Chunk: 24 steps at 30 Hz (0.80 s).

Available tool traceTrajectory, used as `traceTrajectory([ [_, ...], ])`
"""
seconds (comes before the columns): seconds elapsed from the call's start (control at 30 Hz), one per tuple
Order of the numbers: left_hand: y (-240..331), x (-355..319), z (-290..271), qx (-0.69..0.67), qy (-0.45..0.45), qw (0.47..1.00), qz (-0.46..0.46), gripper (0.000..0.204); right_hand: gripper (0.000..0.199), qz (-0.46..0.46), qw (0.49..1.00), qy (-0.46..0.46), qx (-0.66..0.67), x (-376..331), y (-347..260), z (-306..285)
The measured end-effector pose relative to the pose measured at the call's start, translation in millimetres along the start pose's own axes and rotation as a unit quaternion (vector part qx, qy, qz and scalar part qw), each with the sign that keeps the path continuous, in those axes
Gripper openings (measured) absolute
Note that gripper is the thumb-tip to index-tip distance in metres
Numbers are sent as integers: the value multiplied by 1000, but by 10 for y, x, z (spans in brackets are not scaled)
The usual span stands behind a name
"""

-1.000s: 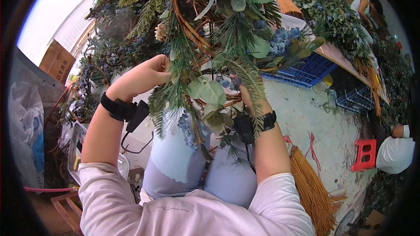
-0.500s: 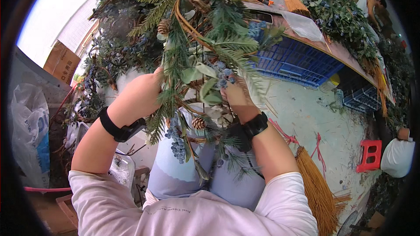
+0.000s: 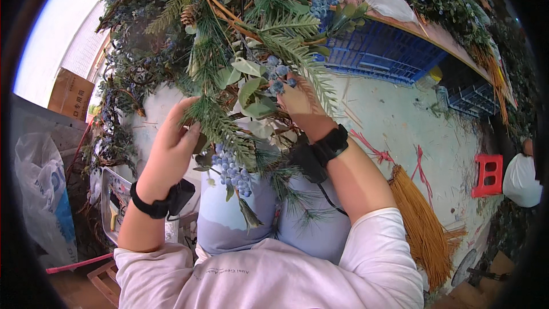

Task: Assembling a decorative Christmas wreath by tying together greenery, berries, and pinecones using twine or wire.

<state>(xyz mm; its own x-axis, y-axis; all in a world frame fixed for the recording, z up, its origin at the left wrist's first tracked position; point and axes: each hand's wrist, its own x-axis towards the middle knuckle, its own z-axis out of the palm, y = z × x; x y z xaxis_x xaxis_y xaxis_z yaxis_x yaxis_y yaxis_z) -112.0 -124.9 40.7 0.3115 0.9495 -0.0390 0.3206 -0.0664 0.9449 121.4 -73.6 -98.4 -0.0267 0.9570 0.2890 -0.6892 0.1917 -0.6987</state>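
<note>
An artificial greenery garland (image 3: 269, 34) of pine sprigs, fern-like fronds, broad leaves and brown vine hangs in front of me, its lower end over my lap. My left hand (image 3: 174, 146) is at the garland's left edge, thumb and fingers apart, some fingertips hidden by pine needles. On the other side, my right hand (image 3: 301, 106) grips the garland beside a blue berry cluster (image 3: 277, 74), its fingertips covered by leaves. A second berry cluster (image 3: 231, 171) dangles above my thighs. One pine cone (image 3: 187, 16) shows at the upper left.
Leafy blue-berried garlands (image 3: 148, 40) are heaped at the far left. A table (image 3: 394, 6) stands at the right over blue crates (image 3: 383, 54). A twig bundle (image 3: 420, 223) and a red stool (image 3: 488, 175) are on the floor at right. At left hangs a clear plastic bag (image 3: 43, 189).
My left hand has shifted left and down, and its fingers have spread apart. The upper garland and my right hand have shifted slightly left in the picture.
</note>
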Motion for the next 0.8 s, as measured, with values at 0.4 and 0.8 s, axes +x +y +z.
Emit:
traceTrajectory([
  [0.4, 252, -333, -146, 443, 138, 845, 268, 31, 17, 191, 952, -90, -223, -81, -547, 416],
  [0.8, 219, -256, 159, 449, -264, 804, 288, 30, 29, 119, 909, -264, -301, -267, -419, 701],
])
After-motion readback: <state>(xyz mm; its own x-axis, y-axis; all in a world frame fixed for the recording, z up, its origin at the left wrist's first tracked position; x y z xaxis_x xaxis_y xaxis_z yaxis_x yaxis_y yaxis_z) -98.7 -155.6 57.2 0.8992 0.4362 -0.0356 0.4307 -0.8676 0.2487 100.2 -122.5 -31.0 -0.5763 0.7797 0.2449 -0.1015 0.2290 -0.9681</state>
